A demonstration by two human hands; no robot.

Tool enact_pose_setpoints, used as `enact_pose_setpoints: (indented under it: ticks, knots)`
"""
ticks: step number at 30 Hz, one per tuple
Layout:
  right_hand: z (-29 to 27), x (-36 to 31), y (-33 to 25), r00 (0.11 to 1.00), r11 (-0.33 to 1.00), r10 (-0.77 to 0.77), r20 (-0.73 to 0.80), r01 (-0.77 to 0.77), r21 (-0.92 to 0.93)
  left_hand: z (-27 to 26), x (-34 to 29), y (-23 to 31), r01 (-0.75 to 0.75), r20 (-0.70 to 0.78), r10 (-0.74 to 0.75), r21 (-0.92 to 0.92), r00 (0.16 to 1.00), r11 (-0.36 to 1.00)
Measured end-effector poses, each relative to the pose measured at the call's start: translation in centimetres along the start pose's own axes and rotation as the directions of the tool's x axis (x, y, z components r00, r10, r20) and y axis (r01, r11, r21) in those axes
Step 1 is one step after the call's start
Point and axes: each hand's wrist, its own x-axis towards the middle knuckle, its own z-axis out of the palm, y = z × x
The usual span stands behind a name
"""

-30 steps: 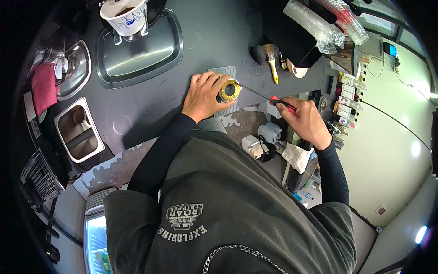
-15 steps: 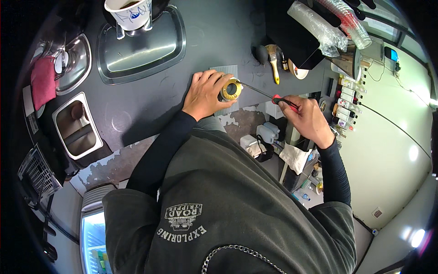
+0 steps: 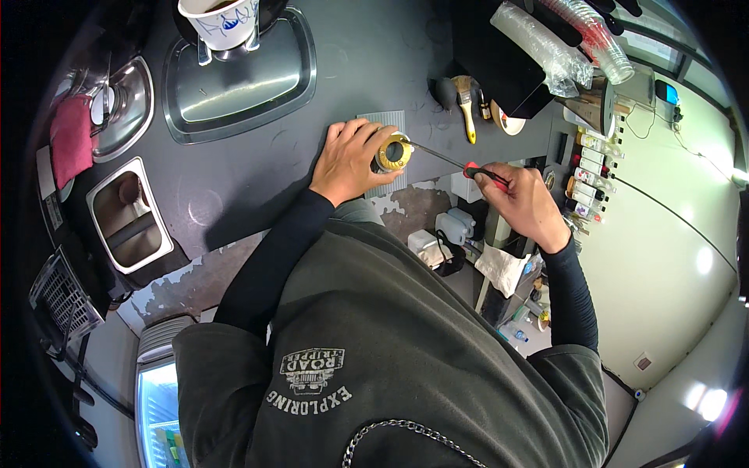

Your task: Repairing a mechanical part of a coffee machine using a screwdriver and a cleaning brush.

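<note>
My left hand [image 3: 353, 160] is closed around a gold, ring-shaped grinder burr [image 3: 405, 155], steadying it near the counter's front edge. Fingers lie along its far side and the thumb along the near side. Beneath it is a grey ribbed mat [image 3: 382, 117], partly covered by my hand. My right hand [image 3: 524, 201] grips a screwdriver [image 3: 490, 176] by its red and black handle. The long thin shaft points left, and its tip is at the burr's right rim. Whether the tip sits in a screw is too small to tell.
A dark oval tray [image 3: 178, 125] lies beyond at left, below a white paper cup [image 3: 226, 30]. Left stands a steel bin [image 3: 166, 226] near a pink cloth [image 3: 72, 140]. A yellow-handled brush [image 3: 469, 117] and a small bowl [image 3: 511, 125] lie at right, near stacked plastic cups [image 3: 608, 54].
Hardly anything differs. Both hands, the burr and the screwdriver keep their positions, and the whole view has shifted very slightly.
</note>
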Motion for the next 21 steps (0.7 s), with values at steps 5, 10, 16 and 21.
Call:
enact_pose_setpoints:
  ticks: [5,10,16,21]
  knots:
    - [-0.4,0.5,0.1,0.998,0.996,-0.050,0.036,0.053,-0.075,0.1,0.0,0.0,-0.009,-0.008,0.009,-0.016,1.000,1.000]
    - [-2.5,3.2,-1.9,0.922,0.978,0.201,0.331,-0.207,-0.019,0.2,-0.1,-0.2,-0.024,-0.046,0.022,-0.029,0.999,0.999]
    - [-3.1,5.2,-1.4,0.921,0.994,0.075,0.383,-0.040,-0.098,0.0,0.1,-0.1,-0.047,-0.074,0.044,-0.048,0.996,0.998]
    - [-2.6,3.6,-3.2,0.951,0.926,-0.126,0.283,0.215,-0.311,0.3,-0.3,-0.4,-0.029,-0.091,0.025,-0.043,0.995,0.999]
